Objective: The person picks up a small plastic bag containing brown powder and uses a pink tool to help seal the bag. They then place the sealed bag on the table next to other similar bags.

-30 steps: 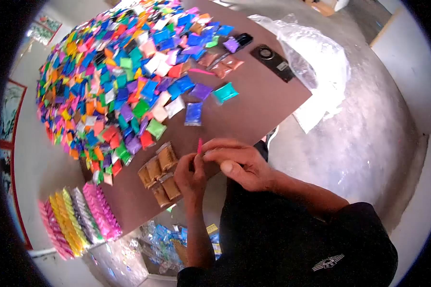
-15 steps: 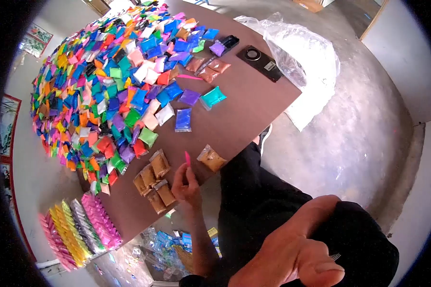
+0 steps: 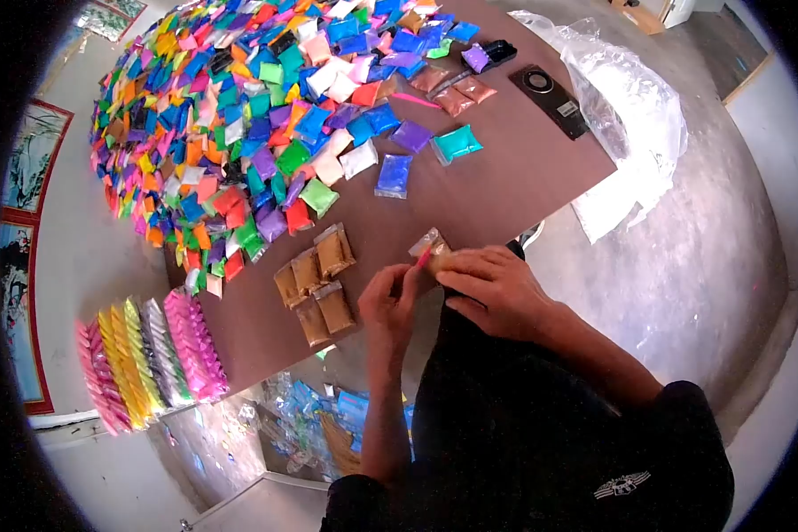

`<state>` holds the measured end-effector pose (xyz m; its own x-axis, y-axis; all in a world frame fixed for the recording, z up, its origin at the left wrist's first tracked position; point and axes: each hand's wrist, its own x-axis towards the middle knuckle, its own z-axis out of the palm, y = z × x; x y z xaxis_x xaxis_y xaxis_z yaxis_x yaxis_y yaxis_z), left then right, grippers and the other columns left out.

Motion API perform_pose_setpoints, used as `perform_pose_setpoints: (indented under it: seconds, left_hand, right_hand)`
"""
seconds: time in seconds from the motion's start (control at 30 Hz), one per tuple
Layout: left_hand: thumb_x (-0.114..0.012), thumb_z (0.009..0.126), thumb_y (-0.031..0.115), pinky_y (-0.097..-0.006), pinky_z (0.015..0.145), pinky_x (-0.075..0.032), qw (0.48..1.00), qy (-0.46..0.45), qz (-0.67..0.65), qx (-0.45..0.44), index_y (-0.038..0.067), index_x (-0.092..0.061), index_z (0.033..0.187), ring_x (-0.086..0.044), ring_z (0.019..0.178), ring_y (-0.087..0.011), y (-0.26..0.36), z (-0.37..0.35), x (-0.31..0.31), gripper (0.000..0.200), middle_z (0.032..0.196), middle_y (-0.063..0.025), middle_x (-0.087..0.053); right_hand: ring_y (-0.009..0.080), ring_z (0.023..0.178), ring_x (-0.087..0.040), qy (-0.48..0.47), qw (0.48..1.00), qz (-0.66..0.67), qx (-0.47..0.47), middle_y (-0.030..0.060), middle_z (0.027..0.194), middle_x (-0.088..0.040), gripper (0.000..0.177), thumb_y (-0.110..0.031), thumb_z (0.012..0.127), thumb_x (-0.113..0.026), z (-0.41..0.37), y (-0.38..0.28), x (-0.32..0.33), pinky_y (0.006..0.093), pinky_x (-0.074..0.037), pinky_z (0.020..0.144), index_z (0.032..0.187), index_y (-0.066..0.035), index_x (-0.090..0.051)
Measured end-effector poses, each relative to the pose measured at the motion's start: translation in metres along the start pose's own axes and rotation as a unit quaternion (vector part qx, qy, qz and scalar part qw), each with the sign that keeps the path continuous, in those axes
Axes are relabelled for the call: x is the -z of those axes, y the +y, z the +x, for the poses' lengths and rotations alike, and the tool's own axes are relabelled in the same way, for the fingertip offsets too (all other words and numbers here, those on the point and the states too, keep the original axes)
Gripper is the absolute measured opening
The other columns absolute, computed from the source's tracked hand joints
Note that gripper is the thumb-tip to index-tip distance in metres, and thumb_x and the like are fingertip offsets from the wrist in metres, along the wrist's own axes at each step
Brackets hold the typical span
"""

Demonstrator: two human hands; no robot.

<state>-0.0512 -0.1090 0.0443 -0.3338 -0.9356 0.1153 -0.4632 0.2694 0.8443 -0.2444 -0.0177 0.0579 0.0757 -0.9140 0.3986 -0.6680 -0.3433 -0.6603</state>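
Note:
My left hand [image 3: 388,301] pinches a thin pink tool [image 3: 423,257] over a brown packet [image 3: 429,246] near the table's front edge. On that same packet rests my right hand [image 3: 496,288], its fingers pressed together and covering the packet's lower part. To the left of my hands lie several brown packets [image 3: 332,307] in a small group. Beyond the hands are a blue packet [image 3: 393,176], a teal packet [image 3: 457,144] and a purple packet [image 3: 410,136].
A large heap of colourful packets [image 3: 266,115] covers the table's far left. Rows of wrapped packets [image 3: 195,346] stand at the left corner. A black device [image 3: 550,100] and clear plastic sheeting [image 3: 629,106] are at the right. Loose wrappers [image 3: 315,417] lie below the table.
My right hand has come from the lower foreground onto the brown packet. My left hand has brought the pink tool right to this packet. The camera view has shifted.

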Motion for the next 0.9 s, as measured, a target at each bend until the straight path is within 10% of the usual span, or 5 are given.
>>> perform_pose_setpoints:
  seconds: [0.27,0.33,0.57,0.63,0.9]
  left_hand:
    - [-0.073,0.096,0.016,-0.0334,0.067,-0.053,0.984,0.031,0.169,-0.038,-0.001,-0.072,0.093,-0.068,0.072,-0.0166,-0.010,0.022,-0.004,0.017,0.083,-0.0145,-0.072]
    - [-0.072,0.094,0.014,-0.0380,0.066,-0.052,0.992,0.047,0.114,-0.005,0.000,-0.071,0.090,-0.068,0.070,-0.0311,-0.010,0.027,-0.003,0.014,0.085,-0.0170,-0.071]
    - [-0.073,0.095,0.014,-0.0335,0.065,-0.052,0.996,-0.034,0.059,-0.051,0.000,-0.072,0.093,-0.067,0.070,-0.0177,0.015,0.011,0.002,0.015,0.084,-0.0130,-0.072]
    - [-0.073,0.092,0.012,-0.0403,0.066,-0.053,0.988,-0.029,0.128,-0.085,0.003,-0.071,0.090,-0.069,0.074,-0.0345,0.017,0.014,0.001,0.010,0.085,-0.0153,-0.069]
    - [-0.070,0.094,0.018,-0.0456,0.068,-0.054,0.966,-0.031,0.216,-0.141,0.004,-0.070,0.090,-0.068,0.079,-0.0386,0.001,0.049,-0.001,0.014,0.088,-0.0157,-0.069]
  right_hand:
    - [0.0232,0.113,-0.067,0.048,0.995,-0.075,0.041,0.0049,0.124,-0.071,0.028,-0.012,0.086,-0.078,0.000,0.041,-0.034,0.0424,-0.048,0.099,0.114,-0.012,-0.074]
    - [0.0233,0.112,-0.068,0.063,0.995,-0.066,0.040,0.0044,0.122,-0.072,0.026,-0.012,0.086,-0.078,-0.001,0.045,-0.037,0.0423,-0.049,0.097,0.111,-0.011,-0.075]
    - [0.0240,0.104,-0.070,0.107,0.993,-0.039,0.036,0.0048,0.116,-0.074,0.019,-0.010,0.086,-0.077,0.000,0.044,-0.041,0.0412,-0.051,0.091,0.106,-0.011,-0.075]
    - [0.0241,0.103,-0.071,0.114,0.992,-0.040,0.041,0.0050,0.115,-0.074,0.018,-0.010,0.087,-0.077,0.001,0.043,-0.041,0.0408,-0.052,0.090,0.105,-0.011,-0.075]
    - [0.0240,0.100,-0.072,0.139,0.988,-0.048,0.047,0.0054,0.112,-0.074,0.017,-0.007,0.086,-0.076,0.000,0.044,-0.042,0.0401,-0.053,0.089,0.103,-0.010,-0.075]
